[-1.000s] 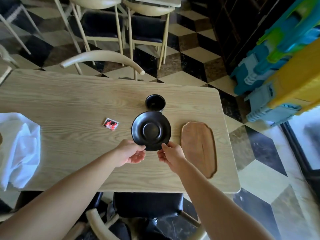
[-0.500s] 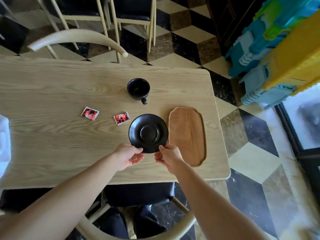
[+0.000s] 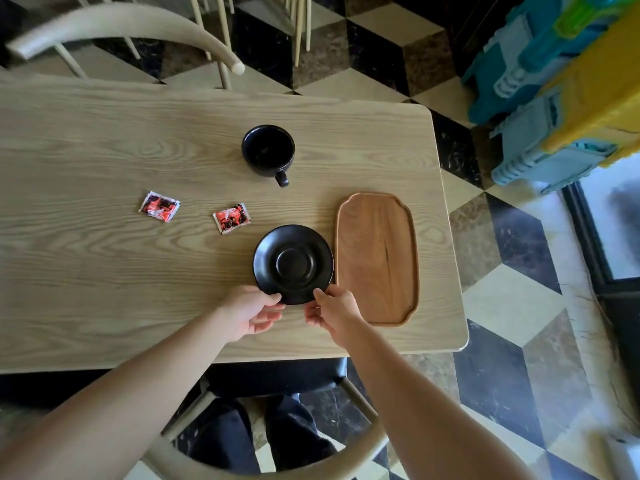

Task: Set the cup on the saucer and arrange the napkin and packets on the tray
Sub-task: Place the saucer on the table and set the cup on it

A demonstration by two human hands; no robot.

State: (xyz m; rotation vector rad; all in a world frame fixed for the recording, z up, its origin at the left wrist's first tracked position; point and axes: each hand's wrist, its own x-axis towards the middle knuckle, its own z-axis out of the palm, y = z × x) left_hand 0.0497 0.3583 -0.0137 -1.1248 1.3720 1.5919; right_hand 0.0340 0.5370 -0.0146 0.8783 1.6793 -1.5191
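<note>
- The pale wooden counter (image 3: 104, 271) carries everything here and fills most of the view.
- The wooden tray (image 3: 377, 258) lies flat near the counter's right end, its long side running away from the person.
- The black saucer (image 3: 293, 263) sits just beside the tray's left edge (whether the rims touch cannot be told), close to the counter's near side.
- The left hand (image 3: 249, 311) has a narrow grip, pinching the saucer's near rim at its left.
- The right hand (image 3: 337, 311) pinches the same near rim at its right, its grip equally narrow.
- The black cup (image 3: 268, 150) stands upright beyond the saucer, apart from it, with its handle towards the person.
- The inner packet (image 3: 231, 218), red and black, lies near the saucer's far left.
- The outer packet (image 3: 160, 206) lies farther left.
</note>
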